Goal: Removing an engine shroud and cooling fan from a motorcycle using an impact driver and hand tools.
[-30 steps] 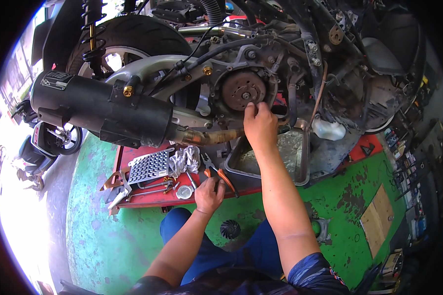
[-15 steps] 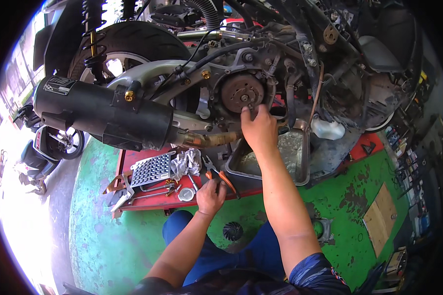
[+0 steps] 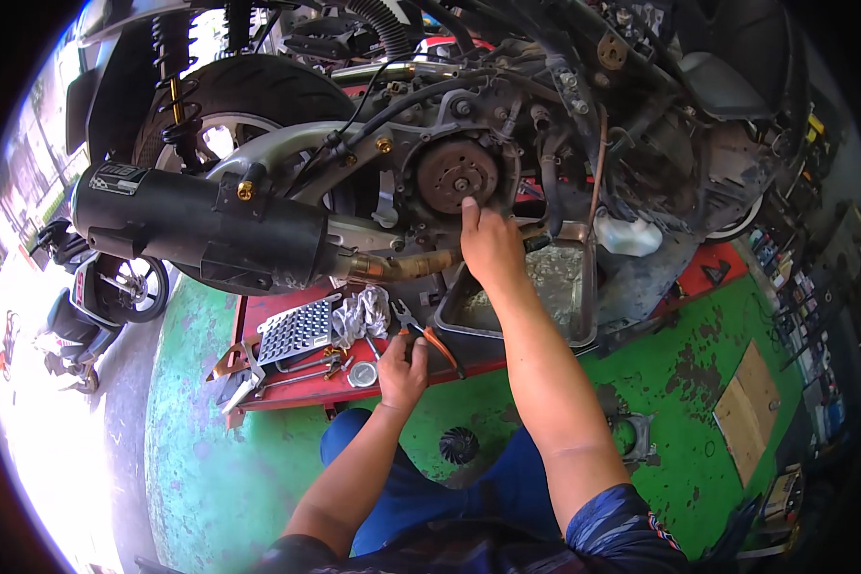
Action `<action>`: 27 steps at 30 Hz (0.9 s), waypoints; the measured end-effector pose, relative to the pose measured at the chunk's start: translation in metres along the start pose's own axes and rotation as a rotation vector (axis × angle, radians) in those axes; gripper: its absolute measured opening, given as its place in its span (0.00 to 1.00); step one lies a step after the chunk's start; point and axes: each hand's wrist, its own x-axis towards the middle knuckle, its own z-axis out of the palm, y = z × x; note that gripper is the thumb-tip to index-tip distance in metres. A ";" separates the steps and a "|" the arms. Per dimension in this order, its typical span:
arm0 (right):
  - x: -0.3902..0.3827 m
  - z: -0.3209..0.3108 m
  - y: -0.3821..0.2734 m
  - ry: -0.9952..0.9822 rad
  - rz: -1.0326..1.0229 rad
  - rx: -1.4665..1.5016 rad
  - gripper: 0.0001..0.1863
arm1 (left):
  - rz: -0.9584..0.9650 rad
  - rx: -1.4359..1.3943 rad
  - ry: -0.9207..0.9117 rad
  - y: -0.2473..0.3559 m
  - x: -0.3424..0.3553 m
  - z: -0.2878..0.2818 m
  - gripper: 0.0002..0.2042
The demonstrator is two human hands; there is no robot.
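My right hand (image 3: 494,251) reaches up to the round brown rotor (image 3: 456,177) on the side of the scooter engine. One digit points up to the rotor's lower part, just below its centre nut; the other fingers are bent and partly hidden, and anything held in them cannot be made out. Down at the red bench's front edge is my left hand (image 3: 404,372), thumb and forefinger apart with nothing visible between them. Orange-handled pliers (image 3: 436,346) lie right beside it, and a small round clear-topped container (image 3: 362,374) sits to its left.
A metal drip tray (image 3: 588,287) sits under the engine. A black exhaust silencer (image 3: 201,225) juts out at left. On the red bench (image 3: 297,400) are a perforated metal plate (image 3: 299,330), a crumpled rag (image 3: 362,312) and several tools. A finned fan wheel (image 3: 458,445) lies on the green floor.
My right hand has dropped slightly from the rotor, its bent fingers drawn lower. My left hand has lifted its thumb away from the forefinger. The whole view has shifted a little.
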 end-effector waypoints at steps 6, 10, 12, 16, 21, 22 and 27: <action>-0.095 -0.038 -0.003 -0.525 -0.182 0.391 0.11 | -0.459 -0.587 -0.062 0.041 0.016 -0.029 0.24; -0.143 -0.035 0.003 -0.603 -0.284 0.420 0.11 | -0.445 -0.611 -0.169 0.065 0.018 -0.025 0.35; -0.153 -0.032 0.006 -0.590 -0.267 0.418 0.10 | -0.382 -0.446 -0.222 0.070 0.020 -0.029 0.37; -0.155 -0.028 0.010 -0.534 -0.331 0.254 0.12 | -0.335 -0.320 -0.197 0.074 0.019 -0.027 0.36; -0.147 -0.033 0.010 -0.537 -0.283 0.355 0.12 | -0.300 -0.357 -0.196 0.061 0.019 -0.027 0.36; -0.140 -0.035 0.009 -0.557 -0.260 0.371 0.12 | -0.353 -0.425 -0.206 0.056 0.022 -0.028 0.35; -0.067 -0.046 0.006 -0.187 -0.131 0.455 0.09 | -0.717 -0.595 -0.258 0.048 0.015 -0.042 0.24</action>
